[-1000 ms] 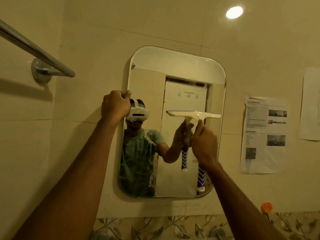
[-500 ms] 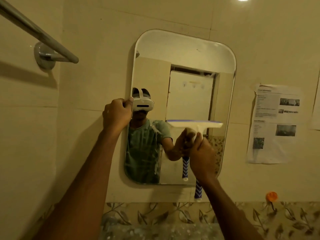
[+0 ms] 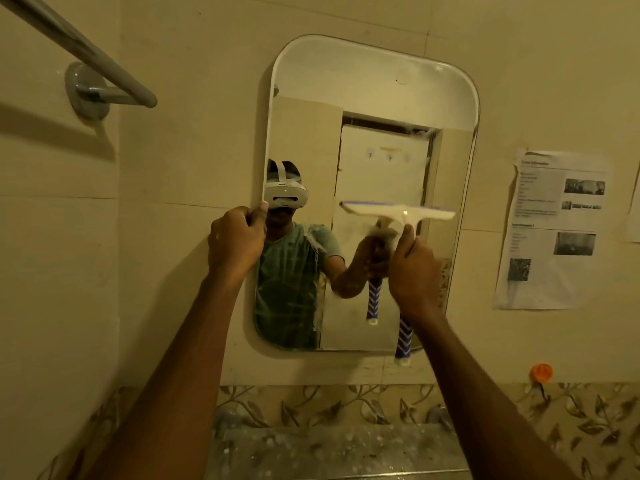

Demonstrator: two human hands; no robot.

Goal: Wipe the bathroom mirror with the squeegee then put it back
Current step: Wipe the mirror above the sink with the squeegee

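Note:
A rounded rectangular mirror (image 3: pixel 374 98) hangs on the beige tiled wall. My right hand (image 3: pixel 412 271) is shut on the handle of a squeegee (image 3: pixel 398 211), whose white blade lies level against the right half of the glass at mid-height. Its blue and white patterned handle end (image 3: pixel 403 341) sticks out below my fist. My left hand (image 3: pixel 237 242) grips the mirror's left edge at mid-height. Soapy streaks mark the glass at lower left. The reflection shows a person in a green shirt wearing a headset.
A metal towel bar (image 3: pixel 93 55) juts out at upper left. Printed paper sheets (image 3: pixel 554 230) are stuck to the wall right of the mirror. An orange hook (image 3: pixel 541 372) sits at lower right. A floral tile band and a speckled ledge (image 3: pixel 329 448) run below.
The squeegee blade has slid down the right half of the mirror from one second ago, then held about level. My left hand stays on the mirror's left edge. My view has tilted down.

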